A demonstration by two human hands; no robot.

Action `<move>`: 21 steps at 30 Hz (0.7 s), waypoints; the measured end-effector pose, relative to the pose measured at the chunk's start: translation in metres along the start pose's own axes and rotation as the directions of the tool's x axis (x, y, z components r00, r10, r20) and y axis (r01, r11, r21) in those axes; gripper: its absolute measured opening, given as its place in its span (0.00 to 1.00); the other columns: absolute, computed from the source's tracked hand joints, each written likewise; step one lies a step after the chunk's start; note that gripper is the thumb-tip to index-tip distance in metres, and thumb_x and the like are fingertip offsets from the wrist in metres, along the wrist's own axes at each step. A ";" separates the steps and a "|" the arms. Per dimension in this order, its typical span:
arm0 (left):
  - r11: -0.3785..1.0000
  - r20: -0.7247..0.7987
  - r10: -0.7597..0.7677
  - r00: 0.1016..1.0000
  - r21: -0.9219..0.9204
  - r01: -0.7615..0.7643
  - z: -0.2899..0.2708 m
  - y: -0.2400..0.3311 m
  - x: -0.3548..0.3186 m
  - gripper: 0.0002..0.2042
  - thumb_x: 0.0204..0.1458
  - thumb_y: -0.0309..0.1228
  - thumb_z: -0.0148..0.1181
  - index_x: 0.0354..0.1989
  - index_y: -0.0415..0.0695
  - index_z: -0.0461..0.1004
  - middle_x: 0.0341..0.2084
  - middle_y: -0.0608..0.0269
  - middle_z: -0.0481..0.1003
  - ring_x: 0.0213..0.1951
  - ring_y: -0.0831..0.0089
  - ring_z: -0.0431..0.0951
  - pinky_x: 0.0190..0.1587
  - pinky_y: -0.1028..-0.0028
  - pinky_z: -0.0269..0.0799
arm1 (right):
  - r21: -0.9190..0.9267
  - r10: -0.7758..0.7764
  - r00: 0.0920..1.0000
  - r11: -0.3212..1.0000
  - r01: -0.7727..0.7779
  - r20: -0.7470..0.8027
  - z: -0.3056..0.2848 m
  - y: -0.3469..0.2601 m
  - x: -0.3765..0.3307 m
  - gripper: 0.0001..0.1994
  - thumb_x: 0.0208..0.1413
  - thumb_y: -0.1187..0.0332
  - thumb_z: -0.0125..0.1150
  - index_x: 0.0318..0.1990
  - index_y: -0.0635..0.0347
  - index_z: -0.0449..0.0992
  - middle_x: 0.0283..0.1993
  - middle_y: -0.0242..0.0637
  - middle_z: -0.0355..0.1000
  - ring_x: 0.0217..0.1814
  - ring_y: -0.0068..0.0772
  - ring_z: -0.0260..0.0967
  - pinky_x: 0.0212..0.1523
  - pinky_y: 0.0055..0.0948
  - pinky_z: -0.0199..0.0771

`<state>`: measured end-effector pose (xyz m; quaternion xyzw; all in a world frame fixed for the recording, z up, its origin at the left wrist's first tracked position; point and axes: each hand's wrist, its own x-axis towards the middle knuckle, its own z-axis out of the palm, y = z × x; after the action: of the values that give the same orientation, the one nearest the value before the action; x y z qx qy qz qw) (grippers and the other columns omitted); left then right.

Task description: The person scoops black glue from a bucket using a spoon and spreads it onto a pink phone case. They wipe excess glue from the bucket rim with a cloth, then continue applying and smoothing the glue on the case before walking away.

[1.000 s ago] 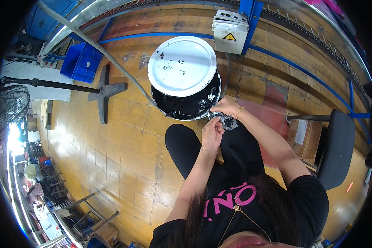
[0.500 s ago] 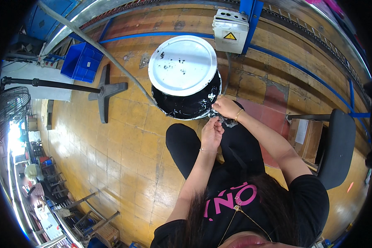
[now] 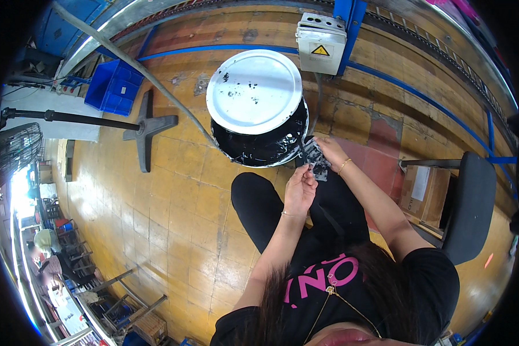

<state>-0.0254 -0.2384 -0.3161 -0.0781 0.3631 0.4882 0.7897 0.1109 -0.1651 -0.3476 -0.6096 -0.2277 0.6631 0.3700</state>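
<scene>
Small dark glossy piece [image 3: 315, 160] pinched between both hands, just beside the rim of the black tub [image 3: 263, 151]. Right hand [image 3: 330, 149] closed on its upper edge, fingers curled; left hand [image 3: 300, 188] gripping from below (thumb and forefingers pressed together). Against half a second ago: hardly any shift, same grip, same spot. Counted: one piece, one tub, one white round lid [image 3: 254, 91] tilted over it, two hands.

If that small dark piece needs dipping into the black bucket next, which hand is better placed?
Probably the right hand. It grips the small dark piece on the side nearest the bucket, close to its rim. The left hand holds the piece's lower edge, farther from the bucket, above the lap.
</scene>
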 end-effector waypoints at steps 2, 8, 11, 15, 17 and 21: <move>1.000 -0.013 0.010 1.000 0.012 -0.010 0.003 -0.002 -0.001 0.05 0.54 0.28 0.59 0.29 0.41 0.74 0.17 0.71 0.71 0.18 0.81 0.66 0.24 0.79 0.61 | -0.023 -0.084 0.996 0.996 0.084 -0.013 -0.013 0.012 0.017 0.16 0.64 0.60 0.51 0.34 0.66 0.74 0.30 0.32 0.72 0.32 0.21 0.66 0.33 0.26 0.67; 0.999 -0.041 0.040 0.998 0.031 -0.039 0.001 -0.003 0.000 0.05 0.53 0.29 0.60 0.29 0.41 0.74 0.17 0.71 0.71 0.18 0.81 0.67 0.24 0.79 0.61 | 0.138 -0.165 0.986 0.976 0.168 -0.030 -0.024 -0.011 0.017 0.16 0.64 0.58 0.52 0.31 0.62 0.73 0.29 0.24 0.68 0.30 0.15 0.61 0.33 0.21 0.64; 0.999 -0.024 0.027 0.999 0.035 -0.026 0.001 -0.003 0.003 0.05 0.54 0.29 0.60 0.29 0.41 0.74 0.17 0.71 0.71 0.18 0.80 0.67 0.24 0.79 0.61 | 0.097 -0.219 0.976 0.971 0.219 -0.008 -0.037 -0.023 0.017 0.16 0.64 0.57 0.52 0.32 0.62 0.74 0.29 0.24 0.69 0.30 0.14 0.61 0.33 0.21 0.64; 0.999 -0.019 0.000 1.000 0.040 0.001 0.007 -0.003 0.003 0.06 0.54 0.30 0.60 0.29 0.42 0.75 0.17 0.71 0.71 0.19 0.80 0.67 0.23 0.78 0.61 | 0.070 -0.244 0.969 0.967 0.245 -0.032 -0.047 -0.043 0.005 0.16 0.64 0.57 0.52 0.41 0.63 0.75 0.36 0.26 0.73 0.36 0.15 0.66 0.38 0.20 0.68; 1.000 -0.003 -0.005 1.000 0.021 0.005 0.013 -0.004 0.006 0.06 0.54 0.30 0.60 0.30 0.42 0.75 0.16 0.71 0.71 0.18 0.80 0.66 0.23 0.79 0.60 | 0.021 -0.359 0.929 0.932 0.362 -0.094 -0.050 -0.048 0.004 0.17 0.64 0.58 0.51 0.39 0.65 0.75 0.34 0.29 0.73 0.35 0.19 0.66 0.39 0.24 0.68; 0.989 0.087 -0.098 0.991 -0.103 0.107 0.006 -0.005 0.020 0.05 0.54 0.31 0.59 0.32 0.42 0.74 0.15 0.73 0.68 0.17 0.80 0.63 0.21 0.78 0.58 | -0.381 -0.716 0.693 0.664 0.644 -0.077 -0.059 -0.047 0.001 0.19 0.64 0.58 0.49 0.35 0.68 0.74 0.32 0.46 0.73 0.36 0.37 0.69 0.43 0.34 0.68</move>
<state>-0.0131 -0.2234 -0.3256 -0.1189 0.2991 0.4686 0.8227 0.1783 -0.1443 -0.3216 -0.6006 -0.5032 0.3565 0.5090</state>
